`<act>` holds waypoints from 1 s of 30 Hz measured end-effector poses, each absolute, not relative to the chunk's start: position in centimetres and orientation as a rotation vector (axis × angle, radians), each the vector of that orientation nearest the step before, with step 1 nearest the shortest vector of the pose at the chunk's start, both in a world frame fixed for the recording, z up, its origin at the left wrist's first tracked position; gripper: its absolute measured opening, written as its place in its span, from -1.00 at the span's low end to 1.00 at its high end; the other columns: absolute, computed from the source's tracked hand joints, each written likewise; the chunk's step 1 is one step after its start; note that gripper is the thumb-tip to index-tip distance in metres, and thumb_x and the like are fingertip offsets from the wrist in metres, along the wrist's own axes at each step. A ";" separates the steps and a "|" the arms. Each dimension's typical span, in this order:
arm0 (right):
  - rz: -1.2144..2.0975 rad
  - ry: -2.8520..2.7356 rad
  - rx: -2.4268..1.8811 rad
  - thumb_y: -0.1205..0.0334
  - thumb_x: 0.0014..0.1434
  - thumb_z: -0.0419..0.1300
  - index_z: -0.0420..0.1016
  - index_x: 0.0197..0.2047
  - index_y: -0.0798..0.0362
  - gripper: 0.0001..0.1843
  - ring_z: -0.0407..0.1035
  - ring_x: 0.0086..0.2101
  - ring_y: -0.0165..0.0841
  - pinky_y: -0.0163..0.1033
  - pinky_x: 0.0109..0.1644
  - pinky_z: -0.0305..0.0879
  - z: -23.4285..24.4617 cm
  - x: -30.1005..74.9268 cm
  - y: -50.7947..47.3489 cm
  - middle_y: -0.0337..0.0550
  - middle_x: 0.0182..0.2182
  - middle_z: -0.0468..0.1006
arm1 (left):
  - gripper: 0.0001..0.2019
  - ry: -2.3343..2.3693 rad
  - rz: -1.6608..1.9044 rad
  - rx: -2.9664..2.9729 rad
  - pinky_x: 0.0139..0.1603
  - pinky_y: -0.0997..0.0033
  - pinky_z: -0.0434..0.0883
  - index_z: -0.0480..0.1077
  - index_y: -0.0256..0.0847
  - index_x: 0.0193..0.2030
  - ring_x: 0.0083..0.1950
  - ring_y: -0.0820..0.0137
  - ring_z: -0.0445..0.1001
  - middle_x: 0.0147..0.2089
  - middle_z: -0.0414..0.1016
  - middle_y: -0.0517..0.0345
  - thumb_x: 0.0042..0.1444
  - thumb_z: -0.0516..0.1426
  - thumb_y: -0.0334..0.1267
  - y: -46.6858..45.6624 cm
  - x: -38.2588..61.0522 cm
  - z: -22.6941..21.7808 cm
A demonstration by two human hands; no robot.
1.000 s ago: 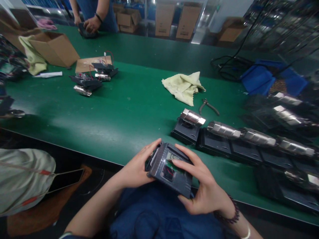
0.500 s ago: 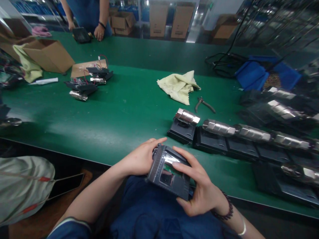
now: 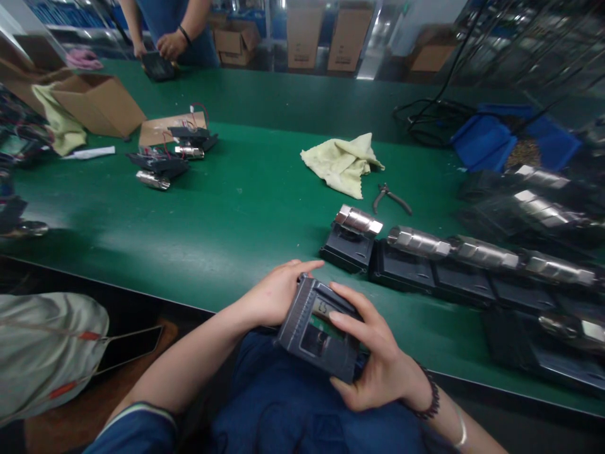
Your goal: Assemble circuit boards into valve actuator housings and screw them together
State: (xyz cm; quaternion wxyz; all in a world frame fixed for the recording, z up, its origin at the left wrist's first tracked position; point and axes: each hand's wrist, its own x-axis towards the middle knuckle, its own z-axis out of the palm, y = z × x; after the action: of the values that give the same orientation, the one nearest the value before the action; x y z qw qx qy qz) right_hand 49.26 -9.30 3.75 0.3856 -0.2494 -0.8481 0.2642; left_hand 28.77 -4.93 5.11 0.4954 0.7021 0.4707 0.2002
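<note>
A black boxy meter with a small digit display and a bit of green circuit board is held in front of my body, its face tilted up. My left hand grips its left edge, with one finger stretched out past the top corner; part of that grip is hidden behind the meter. My right hand is closed around the right side, thumb at the lower edge and fingertips on the face beside the display. Just beyond stands a similar black unit topped by a metal fitting.
More units with metal fittings line the right side. Pliers and a yellow cloth lie mid-table. Wired parts and a cardboard box are at left. A blue bin stands at right; a co-worker handles a dark unit opposite.
The meter has turned slightly in my hands, and digits now show on its display where glare was. Across the table, the co-worker's hand has moved onto the dark unit.
</note>
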 end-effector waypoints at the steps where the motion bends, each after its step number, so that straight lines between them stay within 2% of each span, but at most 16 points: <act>1: 0.665 -2.166 -0.634 0.30 -0.12 0.19 0.10 0.26 -0.01 -0.18 0.12 0.22 -0.05 0.06 0.19 0.23 3.8 49.2 -9.3 0.07 0.26 0.12 | -0.39 1.108 0.495 1.640 0.10 0.05 0.34 0.24 -0.20 0.24 -0.01 0.17 0.45 -0.05 0.48 -0.02 0.02 0.21 -0.19 -4.9 28.4 4.9; 3: 0.651 -2.176 -0.636 0.31 -0.14 0.19 0.10 0.25 -0.01 -0.17 0.14 0.22 -0.04 0.06 0.18 0.24 4.0 49.1 -9.2 0.09 0.25 0.13 | -0.25 0.995 0.518 1.475 0.14 0.08 0.32 0.10 -0.16 0.32 0.02 0.20 0.45 0.05 0.44 -0.03 -0.01 0.25 -0.19 -5.1 27.2 4.3; 5: 0.634 -2.189 -0.648 0.32 -0.14 0.19 0.11 0.25 0.00 -0.17 0.16 0.21 -0.04 0.07 0.17 0.26 4.2 49.0 -9.2 0.11 0.24 0.15 | -0.11 0.848 0.545 1.321 0.25 0.08 0.23 -0.05 -0.16 0.38 0.17 0.17 0.37 0.20 0.33 -0.10 -0.04 0.29 -0.12 -5.5 25.7 3.4; 7: 0.619 -2.206 -0.664 0.33 -0.15 0.18 0.13 0.24 0.01 -0.18 0.17 0.20 -0.04 0.07 0.16 0.27 4.3 49.0 -9.1 0.12 0.23 0.17 | -0.03 0.773 0.567 1.260 0.35 0.06 0.08 -0.09 -0.18 0.40 0.32 0.11 0.21 0.32 0.20 -0.15 -0.07 0.32 -0.03 -6.2 24.6 2.3; 9: 0.615 -2.215 -0.665 0.33 -0.15 0.18 0.13 0.23 0.01 -0.19 0.18 0.20 -0.04 0.07 0.16 0.27 4.2 49.1 -8.9 0.12 0.22 0.18 | 0.01 0.815 0.569 1.280 0.38 0.04 0.00 -0.10 -0.17 0.40 0.37 0.07 0.11 0.37 0.12 -0.14 -0.10 0.34 -0.03 -7.2 24.4 1.5; 13: 0.638 -2.177 -0.637 0.32 -0.13 0.17 0.08 0.27 0.00 -0.16 0.13 0.22 -0.07 0.05 0.19 0.24 3.7 49.4 -8.9 0.07 0.26 0.12 | 0.02 1.038 0.637 1.338 0.39 -0.02 -0.01 -0.13 -0.12 0.41 0.38 0.06 0.08 0.40 0.05 -0.12 -0.11 0.35 -0.11 -8.8 25.9 2.0; 18: 0.679 -2.125 -0.609 0.31 -0.14 0.18 0.01 0.31 -0.02 -0.09 0.10 0.24 -0.07 0.07 0.22 0.20 3.3 49.7 -9.2 0.03 0.30 0.06 | 0.08 1.142 0.617 1.589 0.38 -0.15 -0.05 -0.13 -0.17 0.40 0.41 0.00 -0.04 0.41 -0.03 -0.21 -0.18 0.38 -0.02 -8.8 27.5 4.6; 25: 0.689 -2.103 -0.602 0.32 -0.17 0.21 -0.02 0.33 -0.05 -0.04 0.11 0.23 -0.06 0.07 0.21 0.20 3.3 49.5 -9.4 0.02 0.30 0.06 | 0.06 1.056 0.553 1.648 0.38 -0.13 -0.01 -0.14 -0.17 0.40 0.41 0.00 -0.04 0.38 -0.03 -0.24 -0.15 0.37 -0.04 -7.7 27.9 5.4; 30: 0.714 -2.090 -0.579 0.33 -0.14 0.19 -0.04 0.34 -0.06 -0.04 0.10 0.24 -0.09 0.05 0.24 0.16 3.1 49.5 -9.3 -0.04 0.32 0.03 | 0.01 1.028 0.565 1.637 0.39 -0.05 0.01 -0.17 -0.08 0.40 0.39 0.05 -0.02 0.35 -0.04 -0.14 -0.10 0.33 -0.14 -7.4 28.3 5.1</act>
State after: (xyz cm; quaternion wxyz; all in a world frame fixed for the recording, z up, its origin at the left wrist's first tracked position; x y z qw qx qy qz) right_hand 49.51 -9.34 3.12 0.4162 -0.2304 -0.8324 0.2844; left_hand 28.25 -7.44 5.10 0.5347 0.6870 0.4313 0.2371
